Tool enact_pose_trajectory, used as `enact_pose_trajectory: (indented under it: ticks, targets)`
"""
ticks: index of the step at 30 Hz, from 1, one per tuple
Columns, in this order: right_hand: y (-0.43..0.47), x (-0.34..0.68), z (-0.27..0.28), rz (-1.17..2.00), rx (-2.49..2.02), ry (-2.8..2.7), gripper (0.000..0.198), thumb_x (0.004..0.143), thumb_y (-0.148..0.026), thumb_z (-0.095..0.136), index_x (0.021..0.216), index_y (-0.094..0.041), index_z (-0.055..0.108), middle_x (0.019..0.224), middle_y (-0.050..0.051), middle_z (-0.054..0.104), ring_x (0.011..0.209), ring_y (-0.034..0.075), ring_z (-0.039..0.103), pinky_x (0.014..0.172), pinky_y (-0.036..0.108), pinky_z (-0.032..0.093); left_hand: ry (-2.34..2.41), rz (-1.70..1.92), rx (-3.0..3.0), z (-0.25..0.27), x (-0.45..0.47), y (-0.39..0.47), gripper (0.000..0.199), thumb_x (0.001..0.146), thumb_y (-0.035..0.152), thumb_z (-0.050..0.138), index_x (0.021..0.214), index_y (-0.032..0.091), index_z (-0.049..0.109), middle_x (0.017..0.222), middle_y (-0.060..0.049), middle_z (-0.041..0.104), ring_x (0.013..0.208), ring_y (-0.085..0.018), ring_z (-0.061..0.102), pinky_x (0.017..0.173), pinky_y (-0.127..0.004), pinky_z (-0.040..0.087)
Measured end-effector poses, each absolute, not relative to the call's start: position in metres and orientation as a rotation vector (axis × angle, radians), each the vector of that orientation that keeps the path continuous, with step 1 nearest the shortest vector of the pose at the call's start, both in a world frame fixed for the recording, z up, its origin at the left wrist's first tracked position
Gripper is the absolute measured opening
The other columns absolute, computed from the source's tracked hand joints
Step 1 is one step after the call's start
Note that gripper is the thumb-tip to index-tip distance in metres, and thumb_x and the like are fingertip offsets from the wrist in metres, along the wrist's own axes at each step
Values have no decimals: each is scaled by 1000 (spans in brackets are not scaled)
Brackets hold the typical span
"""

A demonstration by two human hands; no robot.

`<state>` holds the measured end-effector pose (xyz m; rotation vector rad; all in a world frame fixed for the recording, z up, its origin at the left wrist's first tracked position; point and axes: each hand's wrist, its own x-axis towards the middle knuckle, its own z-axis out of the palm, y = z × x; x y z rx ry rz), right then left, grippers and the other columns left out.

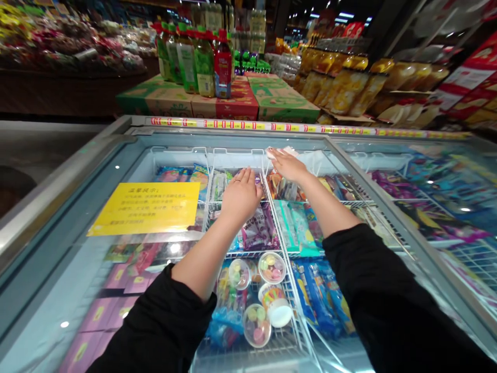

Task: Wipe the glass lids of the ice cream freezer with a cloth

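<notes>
The right hand (pixel 288 167) is laid flat over a white cloth (pixel 290 151), the left hand (pixel 241 196) — fingers together — rested on freezer glass (pixel 132 166), apparently for support.

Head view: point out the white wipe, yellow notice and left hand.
White wipe (pixel 291 151), head view, its exposed edge.
Yellow notice (pixel 148 209), head view, middle.
Left hand (pixel 241 194), head view, back of hand.

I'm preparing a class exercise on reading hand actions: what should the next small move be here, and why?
Probably, the right hand should draw the white cloth toward the person over the glass: it lies palm down on the cloth near the far edge, with little glass beyond, while the left hand shows no cloth.
</notes>
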<state>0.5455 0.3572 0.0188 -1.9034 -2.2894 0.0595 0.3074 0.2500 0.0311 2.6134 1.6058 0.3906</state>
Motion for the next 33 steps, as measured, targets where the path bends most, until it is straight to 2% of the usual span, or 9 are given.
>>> enact_pose_trajectory:
  ticks: [4,9,12,17,21,27,30,33]
  targets:
    - [348,521,20,82,-1831,-2361,63,109,-35,31,170,-21,38,177,2,35,164,29,29,134,49,27,1612,365,2612,35,308,248,56,112,25,36,163,5,45,172,-14,41,161,-23,39,133,-35,30]
    - [289,529,19,110,-1583,-2469,62,110,-36,30,171,-30,35,176,-4,36,165,22,29,136,48,25,1596,365,2611,36,307,248,58,112,25,34,164,1,42,173,-16,39,162,-24,37,133,-36,29]
    - [279,542,20,106,-1673,-2415,62,110,-37,29,171,-31,36,176,-4,35,164,23,29,136,50,25,1594,374,2606,33,307,249,59,111,25,34,164,0,42,173,-16,39,162,-24,37,134,-37,29]
    - [320,538,22,65,-1971,-2256,64,109,-32,30,170,-20,38,177,2,34,164,29,29,135,50,27,1584,376,2622,32,306,250,61,110,26,34,164,-1,41,173,-16,39,162,-24,37,133,-35,28]
    - [336,518,21,76,-1969,-2261,64,108,-32,31,171,-22,36,178,1,32,164,32,30,133,54,30,1582,365,2632,31,307,252,61,111,26,33,164,-1,41,174,-16,38,163,-24,36,134,-36,27]
    - [267,520,17,83,-1688,-2430,63,109,-35,31,172,-28,34,178,-2,33,165,24,27,135,50,26,1577,388,2610,28,307,255,61,110,27,33,165,1,41,173,-16,39,163,-23,35,133,-36,27]
    - [243,542,17,79,-1729,-2388,62,110,-39,29,172,-34,33,177,-4,35,165,25,27,135,53,25,1562,414,2603,25,307,258,61,109,26,34,165,5,41,173,-16,39,162,-24,37,133,-39,29]
    - [254,559,17,82,-1855,-2286,62,111,-41,27,172,-33,32,177,-3,36,165,26,28,135,53,26,1561,409,2607,24,307,260,61,108,25,34,165,5,41,173,-16,40,162,-24,37,132,-39,30]
